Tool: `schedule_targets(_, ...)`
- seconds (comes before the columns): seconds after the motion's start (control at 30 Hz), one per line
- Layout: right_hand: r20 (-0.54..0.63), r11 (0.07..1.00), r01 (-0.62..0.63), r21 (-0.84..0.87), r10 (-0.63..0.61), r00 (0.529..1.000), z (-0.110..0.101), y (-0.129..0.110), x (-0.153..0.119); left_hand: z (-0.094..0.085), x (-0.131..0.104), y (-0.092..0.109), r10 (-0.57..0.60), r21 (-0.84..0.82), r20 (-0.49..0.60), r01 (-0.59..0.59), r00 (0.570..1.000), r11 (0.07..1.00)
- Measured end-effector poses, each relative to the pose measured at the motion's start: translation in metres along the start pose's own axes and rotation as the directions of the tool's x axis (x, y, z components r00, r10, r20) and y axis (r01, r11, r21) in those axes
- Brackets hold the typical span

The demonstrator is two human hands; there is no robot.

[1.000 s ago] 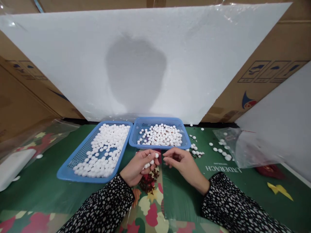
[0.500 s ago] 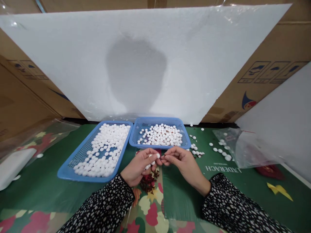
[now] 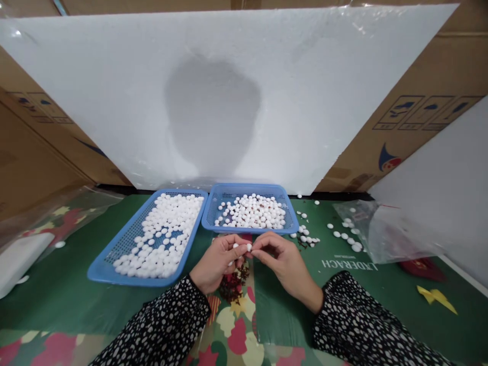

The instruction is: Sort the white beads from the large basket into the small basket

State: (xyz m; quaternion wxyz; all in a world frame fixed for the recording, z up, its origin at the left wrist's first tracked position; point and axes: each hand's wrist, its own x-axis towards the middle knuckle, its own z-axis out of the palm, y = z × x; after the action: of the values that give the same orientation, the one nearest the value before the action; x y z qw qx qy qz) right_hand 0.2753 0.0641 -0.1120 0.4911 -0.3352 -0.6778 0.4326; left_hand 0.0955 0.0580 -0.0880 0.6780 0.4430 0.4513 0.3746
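Observation:
Several small white round pieces [image 3: 235, 246] are held in the curled fingers of my left hand [image 3: 216, 260]. One white round piece [image 3: 249, 247] shows at the thumb and fingertips, where both hands meet. My right hand [image 3: 285, 262] pinches at this piece from the right, thumb and fingers closed. Beneath the hands lies a pile of small dark red bits [image 3: 233, 287]. Just beyond them stands a blue mesh basket [image 3: 249, 230] with white pieces and some reddish bits among them. Another blue mesh basket [image 3: 99, 272], to the left, holds many white pieces.
Loose white pieces [image 3: 304, 231] lie right of the far basket, and more [image 3: 356, 247] beside a clear plastic bag [image 3: 389, 234]. Yellow scraps [image 3: 436, 299] rest at the right. A white panel [image 3: 305, 101] and cardboard [image 3: 415, 112] stand behind the green table cover [image 3: 297, 315].
My right hand has moved slightly left, and its fingertips now meet the white piece at my left fingertips. That piece sits a little lower than before.

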Motion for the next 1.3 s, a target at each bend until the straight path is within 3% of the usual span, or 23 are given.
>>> schedule_targets(0.23,-0.036,1.000,0.020,-0.019,-0.021,0.999,0.002,0.003,-0.002,0.000,-0.002,-0.002,0.018,0.056,-0.001,-0.018,1.000,0.998)
schedule_targets(0.47,0.112,0.954,0.245,-0.171,-0.229,0.967,-0.001,-0.011,0.005,-0.004,-0.004,0.004,0.074,0.059,0.060,-0.078,0.995,0.995)
schedule_targets(0.6,0.055,0.862,0.371,-0.346,-0.376,0.925,-0.010,-0.011,0.022,-0.005,-0.005,0.010,0.128,0.030,-0.011,-0.128,0.992,0.991)
schedule_targets(0.7,0.017,0.732,0.377,-0.568,-0.447,0.894,-0.024,-0.004,0.040,-0.010,-0.003,0.010,0.114,0.063,-0.096,-0.108,0.989,0.992)
schedule_targets(0.77,0.052,0.662,0.365,-0.654,-0.443,0.895,-0.029,0.002,0.044,-0.013,-0.001,0.008,0.109,0.067,-0.132,-0.101,0.985,0.993)
schedule_targets(0.87,0.167,0.657,0.406,-0.636,-0.396,0.903,-0.023,0.009,0.032,-0.015,0.000,0.007,0.094,0.047,-0.151,-0.088,0.984,0.995)
schedule_targets(1.0,0.340,0.652,0.325,-0.685,-0.108,0.934,-0.003,0.019,0.009,-0.014,-0.001,0.008,0.070,0.012,-0.098,-0.069,0.993,0.998)
schedule_targets(1.13,0.317,0.574,0.220,-0.789,0.072,0.946,0.006,0.027,0.011,-0.013,0.000,0.007,0.057,-0.006,-0.064,-0.057,0.996,0.998)
schedule_targets(1.3,0.304,0.581,0.217,-0.785,0.054,0.951,0.003,0.033,0.013,-0.013,0.001,0.006,0.055,0.028,-0.012,-0.054,0.998,0.998)
